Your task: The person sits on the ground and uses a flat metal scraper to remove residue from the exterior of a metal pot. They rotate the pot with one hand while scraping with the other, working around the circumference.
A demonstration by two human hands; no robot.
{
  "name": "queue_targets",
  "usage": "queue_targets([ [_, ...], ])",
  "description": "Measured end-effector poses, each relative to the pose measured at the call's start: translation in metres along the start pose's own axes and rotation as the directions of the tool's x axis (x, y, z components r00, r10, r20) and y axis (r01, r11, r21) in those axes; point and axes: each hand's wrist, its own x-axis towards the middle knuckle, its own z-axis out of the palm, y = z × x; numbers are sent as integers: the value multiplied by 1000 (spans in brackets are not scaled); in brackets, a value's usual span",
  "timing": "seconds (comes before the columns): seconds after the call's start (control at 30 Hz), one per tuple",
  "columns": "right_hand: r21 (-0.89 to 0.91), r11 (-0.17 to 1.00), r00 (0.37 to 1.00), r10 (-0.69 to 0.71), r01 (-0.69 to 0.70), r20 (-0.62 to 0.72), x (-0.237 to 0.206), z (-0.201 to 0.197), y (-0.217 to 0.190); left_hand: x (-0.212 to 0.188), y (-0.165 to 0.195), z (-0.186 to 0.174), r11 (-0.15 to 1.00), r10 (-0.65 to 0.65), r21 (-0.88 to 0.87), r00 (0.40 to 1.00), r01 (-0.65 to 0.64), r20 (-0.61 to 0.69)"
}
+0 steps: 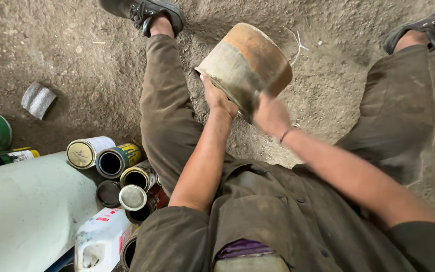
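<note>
The open mouth of the large rusty orange and grey metal can (247, 63) was turned away and could not be seen, and the fingers of both hands were largely hidden behind its rim. The can was held tilted above the dirt ground (66, 55), between the person's spread legs. The left hand (218, 98) was closed on the rim's near left edge; the right hand (270, 115) was clasped on its lower edge. A heap of small tins (119, 166) was partly cut off at the lower left.
</note>
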Motion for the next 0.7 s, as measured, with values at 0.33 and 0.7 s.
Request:
queue_targets([
  [0.33,37,997,940,-44,61,-338,5,-1,8,0,-2,-1,1000,-6,-25,991,10,133],
  [0.7,42,994,896,-71,100,-438,3,-4,10,-3,-3,2,1000,18,22,998,-19,64],
])
